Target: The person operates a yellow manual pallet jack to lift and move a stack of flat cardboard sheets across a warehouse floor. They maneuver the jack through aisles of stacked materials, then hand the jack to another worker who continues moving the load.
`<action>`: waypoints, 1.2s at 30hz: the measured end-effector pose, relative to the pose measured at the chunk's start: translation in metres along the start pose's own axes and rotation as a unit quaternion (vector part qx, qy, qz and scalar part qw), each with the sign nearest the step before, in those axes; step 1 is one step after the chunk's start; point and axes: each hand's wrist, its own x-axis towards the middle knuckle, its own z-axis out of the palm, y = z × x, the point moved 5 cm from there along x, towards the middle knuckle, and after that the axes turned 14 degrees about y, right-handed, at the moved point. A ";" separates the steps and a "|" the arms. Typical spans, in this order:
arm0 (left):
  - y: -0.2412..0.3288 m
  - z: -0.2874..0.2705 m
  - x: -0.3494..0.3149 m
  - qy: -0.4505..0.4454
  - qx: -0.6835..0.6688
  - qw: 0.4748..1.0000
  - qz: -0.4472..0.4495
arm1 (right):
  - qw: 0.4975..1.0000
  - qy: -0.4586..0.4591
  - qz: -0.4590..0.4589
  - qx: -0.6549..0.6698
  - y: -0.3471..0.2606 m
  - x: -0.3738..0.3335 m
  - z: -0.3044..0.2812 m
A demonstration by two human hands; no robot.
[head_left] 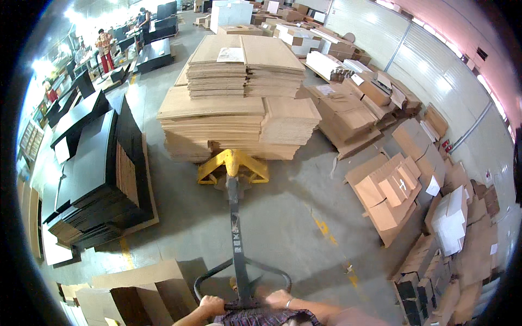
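Note:
A yellow pallet jack (232,163) stands ahead of me, its long dark handle (235,228) running back toward my body. My left hand (212,305) is closed round the left part of the looped grip at the handle's near end. On the right part of the same grip, my right hand (278,299) is closed too, with a light band at the wrist. Beyond the yellow frame rises a large load of flat cardboard sheets (212,130), stacked in two tiers. A white paper (231,55) lies on its top. The forks are hidden under the load.
Black panels (89,163) are stacked on a pallet at left, with cardboard (130,288) near my left side. Cardboard boxes (389,187) and piles (348,114) line the right, before a pale wall (429,65). Two people (104,49) stand far left. Yellow marks (324,228) cross the floor.

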 end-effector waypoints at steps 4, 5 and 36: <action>0.019 -0.001 -0.013 0.004 -0.054 0.999 -0.007 | 0.999 -0.012 0.033 0.038 -0.018 -0.014 -0.028; 0.018 -0.016 -0.016 0.044 -0.062 0.997 -0.001 | 0.998 -0.024 0.033 0.043 -0.014 -0.010 -0.035; 0.033 -0.111 -0.091 0.157 -0.100 0.982 -0.029 | 0.990 0.110 0.077 0.051 -0.025 -0.010 -0.043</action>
